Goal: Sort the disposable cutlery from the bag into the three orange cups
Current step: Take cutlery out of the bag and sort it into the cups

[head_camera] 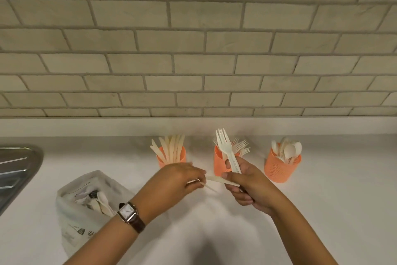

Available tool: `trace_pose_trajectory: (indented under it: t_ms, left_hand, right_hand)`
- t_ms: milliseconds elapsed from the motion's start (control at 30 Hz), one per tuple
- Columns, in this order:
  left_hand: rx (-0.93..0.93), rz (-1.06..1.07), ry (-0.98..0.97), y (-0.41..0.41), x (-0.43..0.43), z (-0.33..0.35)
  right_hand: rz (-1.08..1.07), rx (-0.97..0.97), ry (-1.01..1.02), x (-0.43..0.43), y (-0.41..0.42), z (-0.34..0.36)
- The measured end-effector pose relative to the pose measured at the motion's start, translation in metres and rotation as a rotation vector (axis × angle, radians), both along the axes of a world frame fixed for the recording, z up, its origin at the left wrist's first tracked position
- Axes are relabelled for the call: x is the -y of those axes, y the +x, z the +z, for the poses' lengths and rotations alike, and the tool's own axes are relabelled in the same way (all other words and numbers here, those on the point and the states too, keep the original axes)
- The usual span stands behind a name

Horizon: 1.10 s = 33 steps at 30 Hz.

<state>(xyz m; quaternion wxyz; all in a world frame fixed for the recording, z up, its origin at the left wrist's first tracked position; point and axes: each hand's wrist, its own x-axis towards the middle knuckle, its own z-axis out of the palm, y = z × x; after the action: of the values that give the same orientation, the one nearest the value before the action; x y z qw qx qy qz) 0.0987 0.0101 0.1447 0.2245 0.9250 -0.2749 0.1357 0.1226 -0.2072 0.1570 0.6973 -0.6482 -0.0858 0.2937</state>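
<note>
Currently right hand [247, 181] grips white plastic forks [225, 148], tines up, just in front of middle orange perforated cup [219, 157]. Cream plastic knife [217, 180] trapped crosswise under same thumb, low left of cup. Left hand [178, 181] pinches thin pale piece [209, 187], blurred, type unclear. Crumpled white plastic bag [86, 200] far left of cup, cutlery inside. Risk: crowded grip drops knife, or knife goes into cup with forks.

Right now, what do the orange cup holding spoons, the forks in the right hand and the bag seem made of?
Orange cup: likely moulded plastic, matt, wall pierced with rows of small holes. Forks in the right hand: probably thin plastic, cream, smooth, little shine. Bag: seems thin whitish plastic film, crinkled and printed.
</note>
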Motion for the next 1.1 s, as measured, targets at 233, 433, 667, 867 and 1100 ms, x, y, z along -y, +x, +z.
trace_pose_trajectory:
  t_ms: [233, 433, 667, 867, 1100]
  left_hand:
    - [-0.111, 0.230, -0.320, 0.001, 0.003, -0.008]
    - [-0.147, 0.691, -1.024, 0.057, -0.032, -0.012]
    - [-0.405, 0.786, -0.976, 0.083, -0.038, -0.054]
    - [-0.249, 0.798, -0.931, 0.061, -0.028, -0.040]
    - [-0.173, 0.703, -1.034, 0.023, -0.001, -0.017]
  right_hand:
    - [-0.174, -0.012, 0.191, -0.006, 0.003, -0.004]
    - [-0.288, -0.020, 0.289, 0.003, 0.001, -0.023]
    - [-0.347, 0.029, 0.241, 0.002, -0.002, -0.028]
    - [-0.415, 0.099, 0.145, -0.002, -0.005, -0.027]
    - [-0.450, 0.039, 0.150, 0.012, 0.004, -0.037]
